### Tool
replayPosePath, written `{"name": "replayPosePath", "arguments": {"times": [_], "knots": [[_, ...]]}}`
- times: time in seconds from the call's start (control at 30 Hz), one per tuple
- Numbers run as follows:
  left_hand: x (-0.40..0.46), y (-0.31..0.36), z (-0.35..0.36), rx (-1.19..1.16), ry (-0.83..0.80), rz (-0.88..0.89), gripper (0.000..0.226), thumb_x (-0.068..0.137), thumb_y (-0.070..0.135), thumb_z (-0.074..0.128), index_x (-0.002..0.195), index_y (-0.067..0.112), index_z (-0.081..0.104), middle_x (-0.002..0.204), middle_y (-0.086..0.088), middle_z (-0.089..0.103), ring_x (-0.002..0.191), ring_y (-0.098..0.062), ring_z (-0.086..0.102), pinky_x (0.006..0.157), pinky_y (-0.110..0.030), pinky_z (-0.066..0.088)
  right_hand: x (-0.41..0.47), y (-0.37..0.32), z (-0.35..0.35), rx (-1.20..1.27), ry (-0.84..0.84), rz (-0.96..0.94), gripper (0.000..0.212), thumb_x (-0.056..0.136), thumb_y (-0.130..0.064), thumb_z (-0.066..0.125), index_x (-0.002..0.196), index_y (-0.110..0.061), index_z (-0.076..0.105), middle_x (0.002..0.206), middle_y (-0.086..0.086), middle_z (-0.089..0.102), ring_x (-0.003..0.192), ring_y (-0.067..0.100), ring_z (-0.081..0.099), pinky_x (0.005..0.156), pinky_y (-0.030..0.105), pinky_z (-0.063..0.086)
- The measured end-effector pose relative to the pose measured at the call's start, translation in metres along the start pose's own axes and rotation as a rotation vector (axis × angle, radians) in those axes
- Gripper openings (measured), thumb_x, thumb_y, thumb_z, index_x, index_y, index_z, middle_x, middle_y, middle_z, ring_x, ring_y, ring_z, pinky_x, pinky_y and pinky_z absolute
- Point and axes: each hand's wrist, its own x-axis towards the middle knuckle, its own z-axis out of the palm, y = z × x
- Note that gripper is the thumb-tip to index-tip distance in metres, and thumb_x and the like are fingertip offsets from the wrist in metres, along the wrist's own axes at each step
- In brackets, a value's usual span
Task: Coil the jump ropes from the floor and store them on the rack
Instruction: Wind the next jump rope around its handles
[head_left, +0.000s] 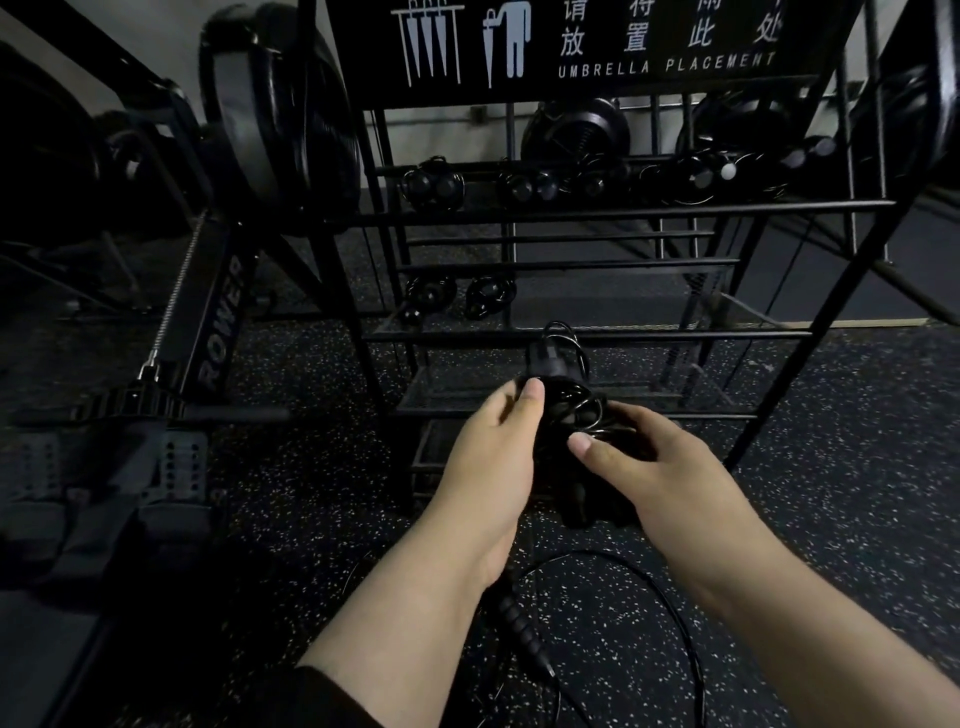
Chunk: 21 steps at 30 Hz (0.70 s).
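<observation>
Both hands — left hand (493, 441), right hand (644, 457) — curled round coiled jump rope (563, 410), prob. gripping, thumbs on top.

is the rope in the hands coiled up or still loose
Coiled: the jump rope is a tight black bundle of loops gripped between the left hand and right hand. Another rope lies loose on the floor.
</observation>
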Motion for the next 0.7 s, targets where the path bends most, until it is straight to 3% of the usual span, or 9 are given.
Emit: {"name": "replayPosePath", "arguments": {"times": [0.1, 0.17, 0.27, 0.37, 0.43, 0.5, 0.53, 0.63, 0.7], "knots": [[0.000, -0.003, 0.003, 0.070, 0.024, 0.106, 0.058, 0.087, 0.069, 0.056, 0.141, 0.047, 0.050, 0.141, 0.017, 0.060, 0.131, -0.008, 0.055, 0.112, -0.041, 0.044, 0.000, -0.002, -0.002, -0.089, 0.022, -0.061, 0.037, 0.088, -0.036, 0.075, 0.123, -0.036, 0.064, 0.098, -0.022, 0.077, 0.091, -0.002, 0.073, 0.079, 0.015, 0.055], [0.001, -0.004, 0.004, 0.069, -0.014, 0.107, 0.065, 0.078, 0.078, 0.058, 0.137, 0.052, 0.051, 0.140, 0.016, 0.061, 0.132, -0.011, 0.056, 0.112, -0.044, 0.044, -0.001, -0.003, -0.003, -0.160, 0.034, -0.078, 0.039, 0.088, -0.039, 0.075, 0.124, -0.044, 0.059, 0.098, -0.025, 0.076, 0.093, -0.007, 0.071, 0.077, 0.009, 0.053], [0.000, -0.005, 0.002, 0.031, -0.068, 0.102, 0.073, 0.071, 0.079, 0.070, 0.133, 0.045, 0.056, 0.131, 0.013, 0.068, 0.125, -0.011, 0.062, 0.110, -0.044, 0.046, -0.002, -0.004, -0.006, -0.346, 0.065, -0.107, 0.068, 0.083, -0.054, 0.072, 0.146, -0.038, 0.051, 0.120, -0.020, 0.066, 0.110, -0.003, 0.063, 0.089, 0.011, 0.050], [-0.006, -0.006, 0.006, 0.030, -0.050, 0.120, 0.070, 0.074, 0.071, 0.074, 0.133, 0.038, 0.056, 0.126, 0.013, 0.070, 0.120, -0.006, 0.064, 0.108, -0.039, 0.048, -0.002, -0.006, -0.003, -0.399, 0.081, -0.124, 0.070, 0.084, -0.049, 0.073, 0.148, -0.035, 0.049, 0.109, -0.016, 0.054, 0.088, -0.007, 0.058, 0.067, 0.005, 0.045], [-0.006, -0.009, 0.008, 0.038, 0.006, 0.098, 0.070, 0.075, 0.074, 0.071, 0.135, 0.042, 0.053, 0.134, 0.019, 0.062, 0.125, -0.002, 0.056, 0.110, -0.036, 0.044, -0.004, -0.004, 0.000, -0.431, 0.089, -0.155, 0.071, 0.083, -0.051, 0.074, 0.147, -0.040, 0.046, 0.111, -0.018, 0.053, 0.091, -0.009, 0.056, 0.070, 0.006, 0.044], [-0.007, -0.007, 0.009, 0.010, 0.027, 0.087, 0.043, 0.084, 0.067, 0.068, 0.121, 0.048, 0.056, 0.128, 0.023, 0.061, 0.119, 0.004, 0.055, 0.100, -0.028, 0.045, -0.006, -0.002, 0.001, -0.413, 0.122, -0.177, 0.053, 0.082, -0.057, 0.072, 0.130, -0.047, 0.051, 0.110, -0.020, 0.061, 0.095, -0.002, 0.061, 0.073, 0.012, 0.046], [-0.008, -0.004, 0.009, 0.009, 0.038, 0.085, 0.036, 0.086, 0.065, 0.067, 0.117, 0.050, 0.056, 0.125, 0.022, 0.062, 0.117, 0.005, 0.056, 0.096, -0.027, 0.046, -0.006, -0.003, 0.000, -0.376, 0.128, -0.169, 0.038, 0.083, -0.058, 0.070, 0.115, -0.045, 0.054, 0.103, -0.015, 0.067, 0.086, 0.004, 0.065, 0.068, 0.017, 0.048], [-0.007, -0.005, 0.008, 0.073, 0.042, 0.130, 0.055, 0.084, 0.065, 0.069, 0.132, 0.044, 0.051, 0.126, 0.016, 0.066, 0.119, -0.002, 0.060, 0.101, -0.033, 0.050, -0.009, -0.006, 0.000, -0.329, 0.075, -0.145, 0.026, 0.089, -0.058, 0.063, 0.099, -0.034, 0.059, 0.088, -0.001, 0.070, 0.062, 0.011, 0.058, 0.053, 0.022, 0.040], [-0.009, -0.005, 0.009, 0.097, 0.032, 0.162, 0.045, 0.088, 0.058, 0.069, 0.127, 0.043, 0.053, 0.115, 0.014, 0.072, 0.109, -0.002, 0.067, 0.096, -0.032, 0.055, -0.011, -0.009, 0.002, -0.273, 0.061, -0.111, 0.021, 0.092, -0.054, 0.063, 0.096, -0.034, 0.059, 0.080, 0.015, 0.069, 0.054, 0.015, 0.050, 0.048, 0.030, 0.038]]}}
